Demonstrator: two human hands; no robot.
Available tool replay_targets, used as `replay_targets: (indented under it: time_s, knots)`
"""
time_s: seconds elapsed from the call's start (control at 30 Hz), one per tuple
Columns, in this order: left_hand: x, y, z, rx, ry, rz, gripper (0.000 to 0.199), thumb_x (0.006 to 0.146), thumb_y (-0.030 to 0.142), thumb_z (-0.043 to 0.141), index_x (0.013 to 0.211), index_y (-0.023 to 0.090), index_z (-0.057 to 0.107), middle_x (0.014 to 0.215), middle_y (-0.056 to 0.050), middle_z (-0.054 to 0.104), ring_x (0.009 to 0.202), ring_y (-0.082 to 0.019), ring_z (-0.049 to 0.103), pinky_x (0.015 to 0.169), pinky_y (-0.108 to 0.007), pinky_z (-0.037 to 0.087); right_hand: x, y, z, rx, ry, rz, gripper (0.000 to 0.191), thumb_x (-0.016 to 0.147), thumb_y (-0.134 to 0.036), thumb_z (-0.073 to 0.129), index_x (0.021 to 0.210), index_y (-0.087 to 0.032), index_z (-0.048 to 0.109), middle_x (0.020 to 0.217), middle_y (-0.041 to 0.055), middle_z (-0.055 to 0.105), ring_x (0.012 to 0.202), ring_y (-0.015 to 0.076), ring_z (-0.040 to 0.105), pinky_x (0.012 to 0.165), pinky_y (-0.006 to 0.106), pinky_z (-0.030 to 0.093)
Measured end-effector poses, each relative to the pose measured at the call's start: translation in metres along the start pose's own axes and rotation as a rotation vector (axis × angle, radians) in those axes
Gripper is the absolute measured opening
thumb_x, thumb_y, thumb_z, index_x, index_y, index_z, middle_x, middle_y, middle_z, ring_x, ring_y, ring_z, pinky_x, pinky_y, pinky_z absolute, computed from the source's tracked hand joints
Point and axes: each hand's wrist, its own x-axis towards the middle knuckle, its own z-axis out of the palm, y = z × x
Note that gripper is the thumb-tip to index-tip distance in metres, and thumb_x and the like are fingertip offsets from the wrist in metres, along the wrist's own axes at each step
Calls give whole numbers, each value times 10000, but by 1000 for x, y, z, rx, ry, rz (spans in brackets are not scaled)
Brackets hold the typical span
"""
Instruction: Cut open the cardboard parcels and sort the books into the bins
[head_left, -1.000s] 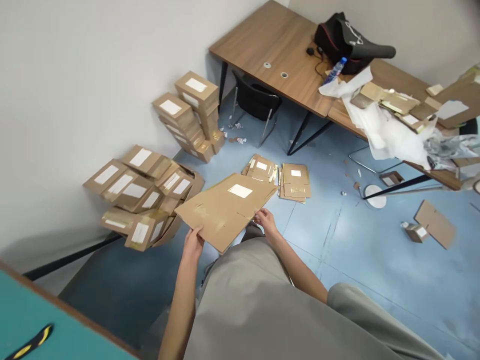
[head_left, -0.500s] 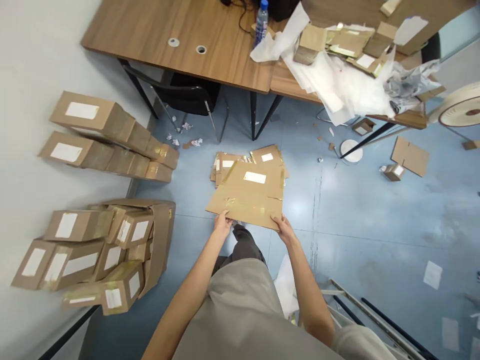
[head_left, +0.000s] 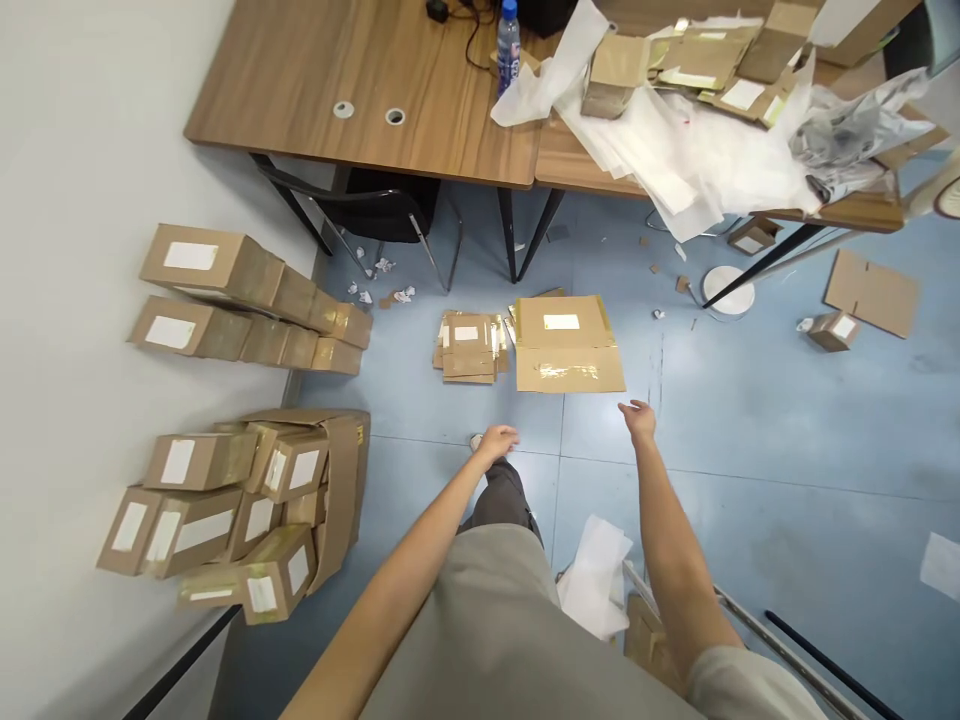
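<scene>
1. Lying beyond the fingers of the left hand (head_left: 498, 441) and the right hand (head_left: 638, 420), in the head view, is a large flattened cardboard sheet (head_left: 568, 350). Its near right corner is just beside the right fingertips, with a small gap; the left fingertips are farther from its near edge. It carries a white label (head_left: 561, 322) and shiny tape (head_left: 568, 371), and other flat cardboard shows from under its far left side.

2. The left fingers are spread a little and softly bent, and they hold nothing. The right fingers are also loose and apart, pointing inward, and they touch nothing.

3. Ahead of the left fingers, slightly to their left, rests a smaller pile of flattened cardboard (head_left: 470, 345). Both piles are on the blue floor (head_left: 750, 420).

4. Well to the left of the fingers, closed boxes (head_left: 255, 270) are stacked along the wall (head_left: 75, 300), and a large carton (head_left: 342, 490) contains more of them. Far ahead of the fingers stand a wooden desk (head_left: 420, 80) with a bottle (head_left: 508, 50) and white wrapping (head_left: 720, 160), and a black chair (head_left: 375, 215).
</scene>
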Motion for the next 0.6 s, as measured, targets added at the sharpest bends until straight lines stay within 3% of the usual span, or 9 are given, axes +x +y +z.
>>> replay_targets:
  time_s: [0.1,0.2,0.37,0.6]
  knots:
    - [-19,-27,-32,22,13,-9,212,696,33,778,882,134,762,721,-31,754,608,-117,609,634,-217,472,-33,3,25,-131,-132,28,262,731,-363,803,929,-198,761,850,116,813,944,284,781,928,398,585]
    - [-45,-50,-73,-46,52,18,257,673,67,802,915,150,776,781,-37,781,645,-125,652,648,-211,492,-86,-1,66,-201,-337,-21,178,732,-372,793,821,-224,749,673,37,764,778,245,776,853,363,591]
    - [-92,-85,-138,-273,177,108,264,692,96,839,935,177,775,870,-87,805,684,-151,701,692,-244,542,-186,-23,138,-233,-627,-211,132,676,-284,837,694,-274,707,619,-3,733,739,226,758,834,341,576]
    - [-160,-147,-209,-714,300,322,307,765,109,827,1064,150,770,965,-134,810,752,-165,742,784,-269,569,-321,-71,219,-307,-991,-572,132,699,-249,857,784,-281,763,721,13,771,839,261,771,910,373,562]
